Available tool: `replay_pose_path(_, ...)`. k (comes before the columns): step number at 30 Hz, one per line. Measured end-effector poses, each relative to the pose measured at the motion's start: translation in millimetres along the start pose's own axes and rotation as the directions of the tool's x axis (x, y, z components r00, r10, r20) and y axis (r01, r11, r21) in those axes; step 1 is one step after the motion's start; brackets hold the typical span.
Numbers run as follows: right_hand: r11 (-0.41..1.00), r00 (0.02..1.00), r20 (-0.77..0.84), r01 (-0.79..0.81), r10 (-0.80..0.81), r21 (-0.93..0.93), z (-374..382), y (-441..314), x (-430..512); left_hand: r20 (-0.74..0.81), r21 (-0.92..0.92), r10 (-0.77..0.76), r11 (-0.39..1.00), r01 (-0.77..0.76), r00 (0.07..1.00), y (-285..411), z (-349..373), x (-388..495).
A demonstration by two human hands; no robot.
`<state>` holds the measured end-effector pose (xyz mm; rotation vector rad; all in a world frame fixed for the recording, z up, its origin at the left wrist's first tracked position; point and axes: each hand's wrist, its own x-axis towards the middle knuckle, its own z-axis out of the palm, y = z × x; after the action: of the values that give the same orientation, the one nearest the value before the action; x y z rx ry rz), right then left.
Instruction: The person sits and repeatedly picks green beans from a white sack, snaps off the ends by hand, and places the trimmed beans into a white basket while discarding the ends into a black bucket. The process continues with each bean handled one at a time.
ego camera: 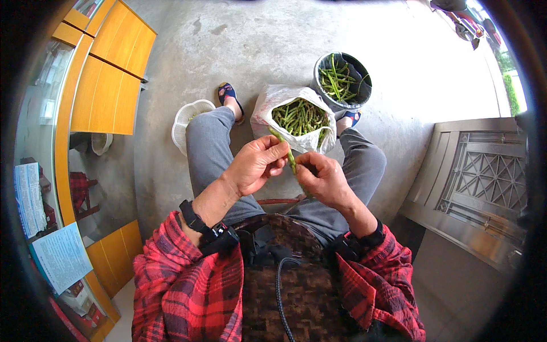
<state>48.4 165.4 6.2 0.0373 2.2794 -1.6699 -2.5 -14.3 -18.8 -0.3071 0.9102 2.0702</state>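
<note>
Between my two hands stretches one green bean pod [291, 159], slanting over the gap between my knees. My left hand [259, 161] pinches its upper part with thumb and forefinger, and the tip sticks out beyond. Lower down, my right hand [321, 174] grips the same pod in curled fingers, which hide its near end. Just past my hands stands a white plastic bag [267, 104], its mouth wide and full of pods [301, 117]. Behind it to the right is a dark bucket [317, 79] lined with a black bag, holding longer green pieces [337, 81].
A white plastic basket [178, 128] with a few green bits stands beside my left knee. Wooden cabinets [109, 92] with glass panels line the left side. On the right is a metal door [448, 171] with a lattice panel. Concrete floor [213, 42] lies ahead.
</note>
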Motion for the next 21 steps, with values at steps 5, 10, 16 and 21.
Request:
replay_pose_path(5,0.989,0.99,-0.041,0.133,-0.136,-0.069,4,1,1,0.026,0.118,0.04,0.992,-0.043,0.999,-5,0,0)
replay_pose_path(10,0.999,0.999,-0.006,0.039,-0.039,-0.016,4,2,-2,0.101,0.065,0.017,0.998,-0.024,0.995,-4,-2,-2)
replay_pose_path(16,0.827,0.956,0.256,-0.259,0.145,0.499,3,1,-2,0.176,-0.087,0.014,0.996,0.001,0.984,-9,-4,-4)
replay_pose_path(21,0.535,0.899,0.431,-0.401,0.075,0.743,2,1,-5,0.257,-0.164,0.062,0.986,-0.02,0.964,-14,-5,-5)
